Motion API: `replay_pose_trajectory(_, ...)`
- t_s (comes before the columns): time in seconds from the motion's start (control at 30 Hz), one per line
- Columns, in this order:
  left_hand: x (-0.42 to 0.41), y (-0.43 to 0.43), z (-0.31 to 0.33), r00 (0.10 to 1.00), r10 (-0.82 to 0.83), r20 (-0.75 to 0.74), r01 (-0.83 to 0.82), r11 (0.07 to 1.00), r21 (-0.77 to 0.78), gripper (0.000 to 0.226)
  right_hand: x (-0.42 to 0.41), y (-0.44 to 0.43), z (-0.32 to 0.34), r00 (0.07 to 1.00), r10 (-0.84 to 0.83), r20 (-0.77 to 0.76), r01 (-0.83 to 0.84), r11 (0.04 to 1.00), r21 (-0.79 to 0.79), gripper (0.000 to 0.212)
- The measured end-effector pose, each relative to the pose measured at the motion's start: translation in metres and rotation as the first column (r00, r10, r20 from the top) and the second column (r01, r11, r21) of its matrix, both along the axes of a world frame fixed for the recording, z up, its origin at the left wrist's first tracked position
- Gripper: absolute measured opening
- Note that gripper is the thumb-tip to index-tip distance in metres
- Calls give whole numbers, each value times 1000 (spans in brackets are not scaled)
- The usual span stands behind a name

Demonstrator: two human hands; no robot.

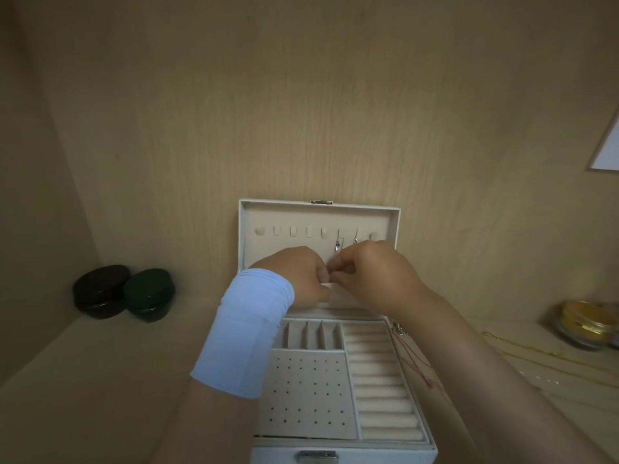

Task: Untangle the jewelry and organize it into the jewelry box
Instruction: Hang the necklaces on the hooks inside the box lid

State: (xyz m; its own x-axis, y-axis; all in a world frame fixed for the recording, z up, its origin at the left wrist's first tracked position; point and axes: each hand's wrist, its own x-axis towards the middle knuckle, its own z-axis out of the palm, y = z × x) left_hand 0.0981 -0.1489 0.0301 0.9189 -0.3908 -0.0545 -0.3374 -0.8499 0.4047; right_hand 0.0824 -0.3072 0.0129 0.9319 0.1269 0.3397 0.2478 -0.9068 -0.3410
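Hanging the silver chain (337,245) cleanly is the job I judge to be in hand, so I want slow, small finger work. I would keep the chain taut enough to hang straight from its hook in the raised lid (301,219) and keep it off the second chain (355,238) on the next hook, so the two do not knot. The chain hangs down the lid lining to my fingertips. The jewelry box (345,445) stands open below, its tray slots showing bare lining. More pieces wait outside: a red cord (413,358) at the box's right edge and gold chains (542,354) on the table further right.

Both forearms reach over the tray, and the hands meet knuckle to knuckle in front of the lid. My right hand (371,272) has thumb and forefinger pinched narrow at the chain's lower end. My left hand (294,279), above a blue wristband (244,329), curls its fingers toward the same spot. I cannot tell whether it grips anything.
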Motion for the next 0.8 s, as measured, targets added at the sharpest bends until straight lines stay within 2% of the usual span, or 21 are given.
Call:
replay_pose_trajectory(0.17, 0, -2, 1, 997, 35, 64, -33, 999, -38, 32, -7, -10, -2, 999, 2, 41, -3, 1000, 2, 17)
replay_pose_trajectory(0.3, -7, -16, 1, 989, 2, 150, 30, 977, -212, 18, -24, -31, 6, 998, -13, 58, 7, 993, 117, 9)
replay_pose_trajectory(0.43, -23, -46, -5, 971, -89, 221, 151, 946, -286, 13, -48, -74, 13, 998, -44, 35, 39, 990, 139, 8)
replay_pose_trajectory(0.63, -59, -106, -23, 948, -252, 193, 294, 926, -236, 14, -85, -157, 5, 974, -88, -209, 108, 991, 85, 6)
replay_pose_trajectory(0.8, -78, -168, -39, 937, -346, 50, 349, 933, -92, 15, -107, -210, -16, 913, -140, -384, 169, 985, 44, 9)
